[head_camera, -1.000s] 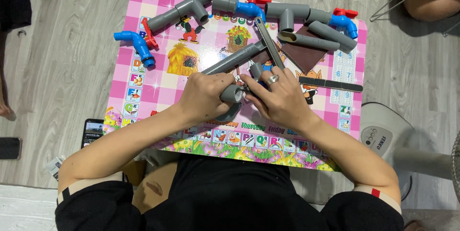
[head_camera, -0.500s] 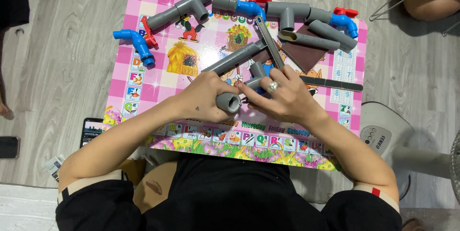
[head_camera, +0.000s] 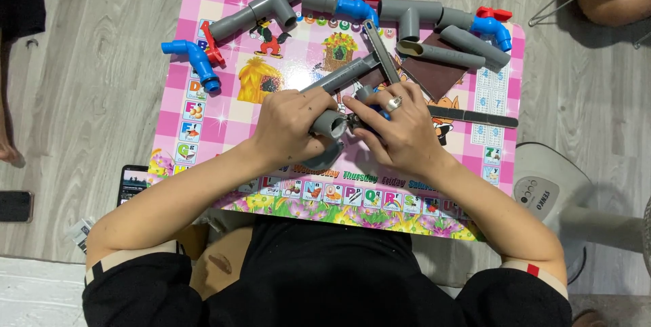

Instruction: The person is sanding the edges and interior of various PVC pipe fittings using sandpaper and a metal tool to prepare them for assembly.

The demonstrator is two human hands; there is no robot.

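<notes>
left hand [head_camera: 293, 124] fingers wrapped round short grey pipe piece [head_camera: 330, 124], mid pink table [head_camera: 203, 124] | right hand [head_camera: 397, 130] fingertips pinching a small part at its mouth, can't tell what | risk: it probably slips, rolls into loose pipes

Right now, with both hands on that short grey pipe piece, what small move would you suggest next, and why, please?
Probably steady the grey pipe piece in the left hand while the right hand lines up its small part with the open end; the two meet there, not clearly seated.
</notes>
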